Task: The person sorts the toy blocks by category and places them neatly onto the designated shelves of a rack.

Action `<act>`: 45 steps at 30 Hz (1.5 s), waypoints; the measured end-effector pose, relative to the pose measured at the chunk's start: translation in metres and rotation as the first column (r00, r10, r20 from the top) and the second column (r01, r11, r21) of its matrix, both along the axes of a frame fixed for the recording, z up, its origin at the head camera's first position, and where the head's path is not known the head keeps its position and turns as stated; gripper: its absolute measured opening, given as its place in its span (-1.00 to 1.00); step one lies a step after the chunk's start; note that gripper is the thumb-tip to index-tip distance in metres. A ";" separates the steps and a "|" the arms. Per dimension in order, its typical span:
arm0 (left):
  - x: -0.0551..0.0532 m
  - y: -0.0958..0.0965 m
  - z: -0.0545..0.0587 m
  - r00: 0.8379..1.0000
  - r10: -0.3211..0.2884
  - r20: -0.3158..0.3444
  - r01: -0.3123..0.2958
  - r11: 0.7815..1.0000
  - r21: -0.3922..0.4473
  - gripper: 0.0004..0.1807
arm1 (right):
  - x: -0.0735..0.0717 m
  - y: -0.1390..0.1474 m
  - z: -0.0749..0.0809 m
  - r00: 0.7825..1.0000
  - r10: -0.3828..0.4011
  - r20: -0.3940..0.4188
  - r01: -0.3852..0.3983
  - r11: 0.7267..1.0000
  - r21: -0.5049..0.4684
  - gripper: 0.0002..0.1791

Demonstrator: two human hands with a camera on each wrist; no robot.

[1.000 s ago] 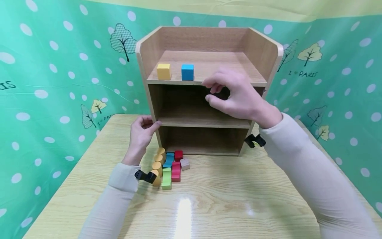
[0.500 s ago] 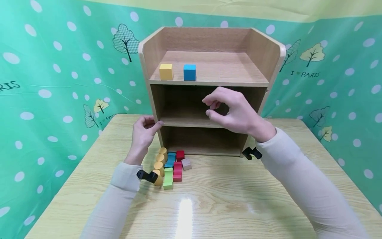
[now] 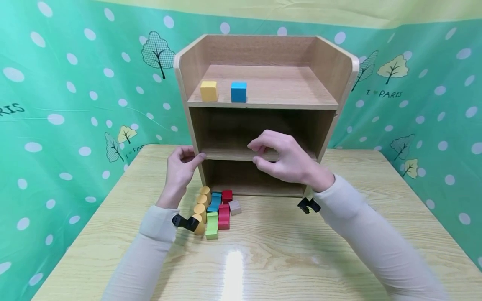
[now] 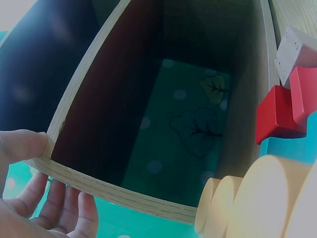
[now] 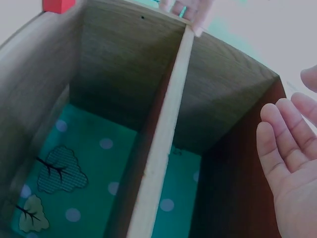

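A small wooden shelf unit (image 3: 271, 81) stands on the table. My left hand (image 3: 178, 171) grips its left side panel at the middle board, thumb on the front edge and fingers (image 4: 86, 213) outside. My right hand (image 3: 288, 161) hovers before the middle board, fingers loosely curved, thumb apart, holding nothing. A yellow cube (image 3: 208, 91) and a blue cube (image 3: 239, 92) sit apart on the top board, left of its middle. By the lower left front lie several yellow cylinders (image 3: 200, 212), a blue block (image 3: 215, 202), a red cube (image 3: 227, 196), red (image 3: 224, 218) and green (image 3: 212, 226) stepped blocks, and a grey block (image 3: 235, 207).
The light wooden table (image 3: 286, 259) stretches in front of the shelf unit and to both sides. A green dotted curtain (image 3: 75, 117) with printed trees hangs behind and around. A dark clip-like device (image 3: 185, 223) is on each wrist.
My right hand has come down from the top board's front edge to the middle board, slightly leftward. The left hand keeps its grip on the side panel. Cubes and blocks stay put.
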State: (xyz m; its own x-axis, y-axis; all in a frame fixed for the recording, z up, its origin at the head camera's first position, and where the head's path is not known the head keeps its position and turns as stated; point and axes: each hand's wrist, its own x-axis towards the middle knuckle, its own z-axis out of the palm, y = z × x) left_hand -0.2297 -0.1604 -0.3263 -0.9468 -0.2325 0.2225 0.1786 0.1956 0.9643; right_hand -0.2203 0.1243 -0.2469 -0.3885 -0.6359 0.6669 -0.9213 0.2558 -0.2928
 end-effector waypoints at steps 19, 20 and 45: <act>0.001 -0.001 -0.002 1.000 0.005 0.007 -0.005 1.000 0.008 -0.57 | 0.004 -0.015 -0.039 0.993 -0.003 0.116 -0.001 0.999 0.037 -0.73; 0.001 -0.001 -0.002 1.000 0.005 0.007 -0.005 1.000 0.008 -0.57 | 0.004 -0.016 -0.041 0.993 -0.003 0.118 -0.001 0.999 0.041 -0.73; 0.001 0.001 -0.001 1.000 0.003 0.008 -0.003 1.000 0.009 -0.58 | 0.004 -0.030 -0.083 0.954 -0.113 0.278 0.059 0.979 0.194 -0.71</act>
